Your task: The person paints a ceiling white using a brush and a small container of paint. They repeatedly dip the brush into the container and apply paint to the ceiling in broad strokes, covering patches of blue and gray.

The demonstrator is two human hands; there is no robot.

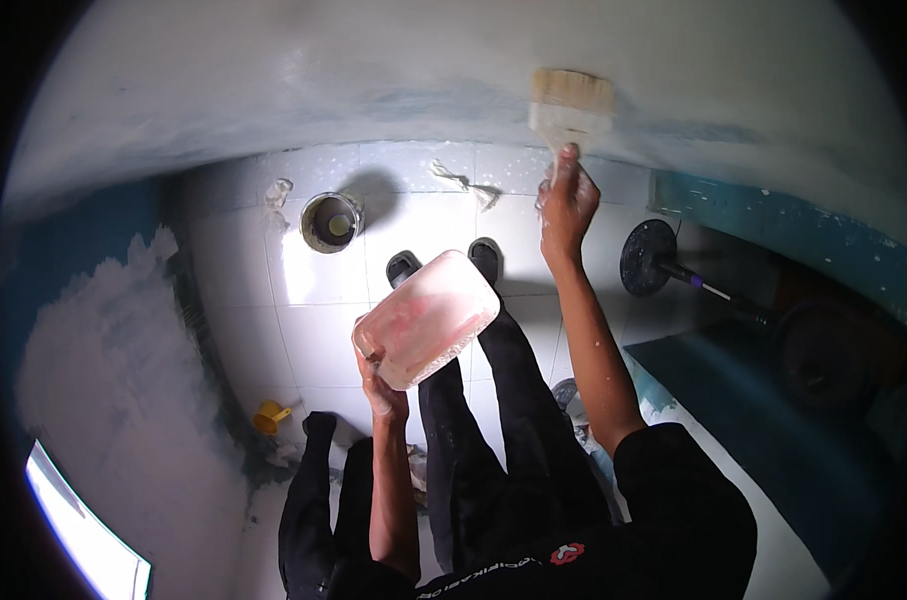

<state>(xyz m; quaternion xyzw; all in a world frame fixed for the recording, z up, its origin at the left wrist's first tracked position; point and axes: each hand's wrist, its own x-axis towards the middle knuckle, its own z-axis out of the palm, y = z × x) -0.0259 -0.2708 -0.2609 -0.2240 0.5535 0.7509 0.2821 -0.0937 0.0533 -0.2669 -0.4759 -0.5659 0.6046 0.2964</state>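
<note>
My right hand (566, 203) is raised and grips the handle of a wide flat paintbrush (570, 108), whose pale bristles press against the whitish wall above. My left hand (382, 390) holds a translucent plastic container (428, 316), stained pink and white, by its lower corner at waist height. Under the container, my two black-trousered legs and dark shoes (484, 258) stand on the white tiled floor.
A round paint tin (330, 221) stands open on the tiles at the left. A small yellow cup (268, 416) lies by the left wall. A black barbell plate on a bar (651, 258) rests at the right. Blue wall sections show at both sides.
</note>
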